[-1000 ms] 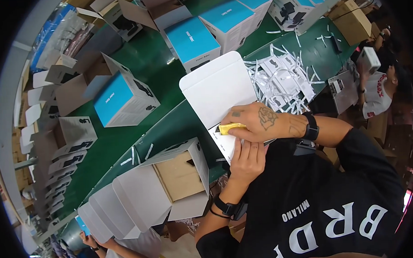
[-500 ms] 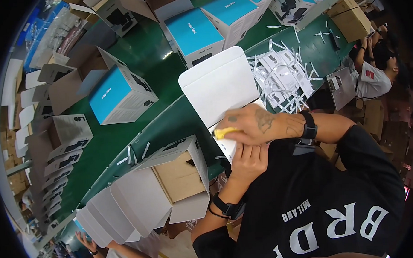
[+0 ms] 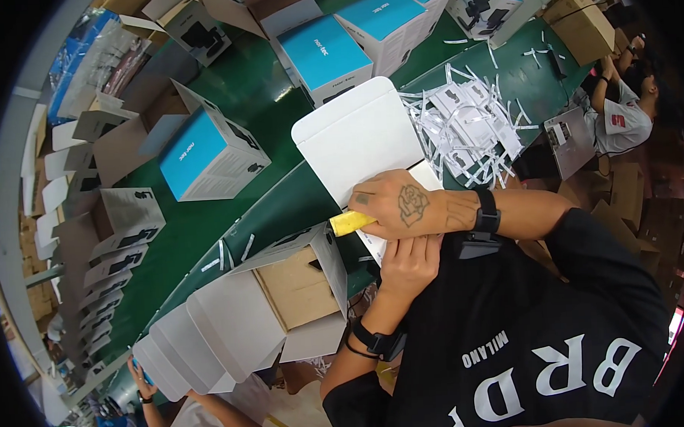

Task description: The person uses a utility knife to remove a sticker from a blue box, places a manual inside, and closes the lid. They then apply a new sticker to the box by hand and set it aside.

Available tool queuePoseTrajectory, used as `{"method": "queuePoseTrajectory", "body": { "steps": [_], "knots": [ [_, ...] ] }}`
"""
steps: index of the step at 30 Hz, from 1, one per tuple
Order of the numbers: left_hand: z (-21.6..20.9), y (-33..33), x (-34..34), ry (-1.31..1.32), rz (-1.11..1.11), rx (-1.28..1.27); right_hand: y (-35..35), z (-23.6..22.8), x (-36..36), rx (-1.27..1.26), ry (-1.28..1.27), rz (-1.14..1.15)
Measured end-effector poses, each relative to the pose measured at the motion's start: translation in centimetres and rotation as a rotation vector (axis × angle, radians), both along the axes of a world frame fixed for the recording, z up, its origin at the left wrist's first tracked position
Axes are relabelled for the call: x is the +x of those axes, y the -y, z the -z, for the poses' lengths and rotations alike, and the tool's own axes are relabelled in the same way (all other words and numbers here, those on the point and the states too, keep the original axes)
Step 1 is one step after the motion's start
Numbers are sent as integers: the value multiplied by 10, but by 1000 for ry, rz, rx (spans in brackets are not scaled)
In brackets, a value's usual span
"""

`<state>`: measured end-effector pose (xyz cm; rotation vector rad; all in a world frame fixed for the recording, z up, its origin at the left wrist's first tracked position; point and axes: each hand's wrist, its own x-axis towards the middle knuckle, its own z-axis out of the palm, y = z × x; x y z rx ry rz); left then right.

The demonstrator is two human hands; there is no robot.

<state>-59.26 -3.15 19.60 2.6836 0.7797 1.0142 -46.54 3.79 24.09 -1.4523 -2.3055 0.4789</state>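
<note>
My right hand [image 3: 399,205] is closed around a stubby yellow block-shaped object [image 3: 351,223], whose exact kind I cannot make out. One end sticks out to the left of the fist. Beneath this hand lies a white carton [image 3: 365,140], its broad lid flap raised on the far side. My left hand [image 3: 411,265] sits just below the right one, with its fingers curled at the carton's near edge. The two hands overlap and hide most of the carton's near part.
Small printed cards and paper strips [image 3: 468,128] form a heap right of the carton. An open carton [image 3: 292,288] lies at lower left, beside a co-worker's arm [image 3: 221,421]. Blue-topped boxes [image 3: 326,55] stand on the green table [image 3: 269,205]. Another person [image 3: 620,121] is at far right.
My right hand has shifted slightly left, and more of the yellow object shows now. My left hand has barely moved. At lower left the co-worker's hand has moved a little.
</note>
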Motion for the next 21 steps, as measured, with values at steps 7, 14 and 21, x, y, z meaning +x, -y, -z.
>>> {"method": "queuePoseTrajectory", "body": {
  "steps": [7, 14, 21],
  "knots": [
    [-30, -2, -8, -34, -22, -11, -13, -23, 98, 353, -566, 719],
    [-45, 0, -9, 44, -28, -298, -16, -44, 100, -501, -1367, 505],
    [-64, 11, -11, 683, -95, -1107, 92, -103, 97, -387, -516, 77]
  ]
}}
